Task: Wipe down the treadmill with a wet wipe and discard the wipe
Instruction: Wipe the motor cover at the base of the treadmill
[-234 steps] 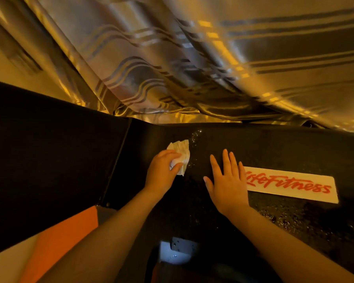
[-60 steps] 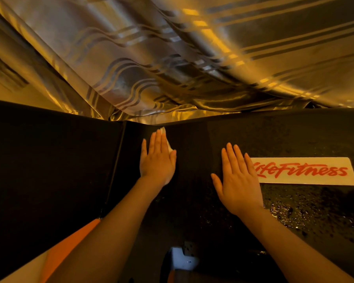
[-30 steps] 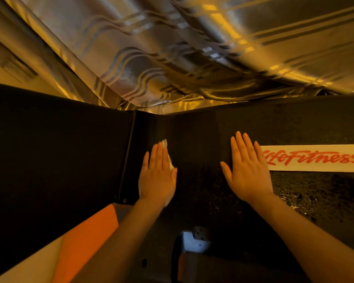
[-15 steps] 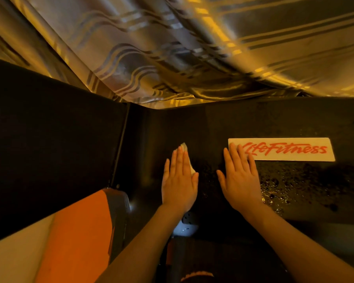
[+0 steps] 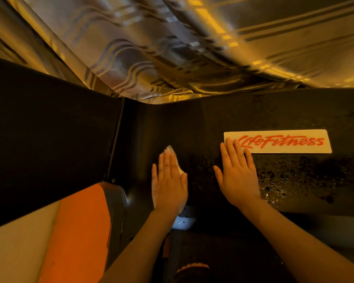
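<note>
Keep the flat left hand (image 5: 169,185) pressing the wet wipe (image 5: 175,160) in overlapping strokes across the treadmill hood (image 5: 202,123), while the flat, empty right hand (image 5: 238,174) braces.

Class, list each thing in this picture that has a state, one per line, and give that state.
Left hand: flat, fingers straight, pressing the wet wipe against the panel.
Wet wipe: mostly hidden under the left hand, one corner showing.
Right hand: flat on the panel, fingertips overlapping the Life Fitness sticker.
Life Fitness sticker: stuck flat, left end partly covered.
Black treadmill panel: wet, beaded with droplets.
Striped curtain: hanging in folds behind.
</note>
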Motion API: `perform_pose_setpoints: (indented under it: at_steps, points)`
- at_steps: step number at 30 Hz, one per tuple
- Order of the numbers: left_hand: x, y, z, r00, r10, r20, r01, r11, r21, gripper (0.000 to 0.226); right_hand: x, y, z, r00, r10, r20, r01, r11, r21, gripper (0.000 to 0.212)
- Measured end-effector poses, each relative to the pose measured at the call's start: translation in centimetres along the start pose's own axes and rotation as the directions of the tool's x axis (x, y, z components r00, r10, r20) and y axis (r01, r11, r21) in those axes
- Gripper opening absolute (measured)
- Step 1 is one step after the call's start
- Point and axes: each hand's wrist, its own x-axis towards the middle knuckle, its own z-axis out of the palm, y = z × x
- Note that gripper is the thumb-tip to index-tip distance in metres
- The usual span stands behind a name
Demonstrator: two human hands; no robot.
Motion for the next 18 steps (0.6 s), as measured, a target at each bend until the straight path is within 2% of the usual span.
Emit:
perform_pose_setpoints:
  at_steps: [5, 8, 14, 18]
  points:
    - [0.4, 2.6, 0.3, 0.976, 0.218, -0.002, -0.217, 0.976, 0.033, 0.066, -0.1, 0.0, 0.1, 1.000, -0.002, 0.005, 0.002, 1.000, -0.010, 0.068]
    - [0.5, 1.7, 0.2, 0.964, 0.267, 0.010, -0.267, 0.961, 0.072, 0.066, 0.0, 0.1, 0.0, 1.000, -0.008, -0.003, 0.008, 1.000, -0.005, 0.068]
    - [-2.4, -4.1, 0.5, 1.000, -0.005, 0.017, 0.003, 0.996, 0.090, 0.067, 0.0, 0.1, -0.1, 1.000, -0.018, -0.006, 0.018, 1.000, 0.013, 0.068]
    - [-2.8, -2.0, 0.6, 0.996, -0.084, -0.009, 0.084, 0.996, 0.029, 0.066, 0.0, 0.1, -0.2, 1.000, -0.013, -0.016, 0.013, 1.000, 0.013, 0.068]
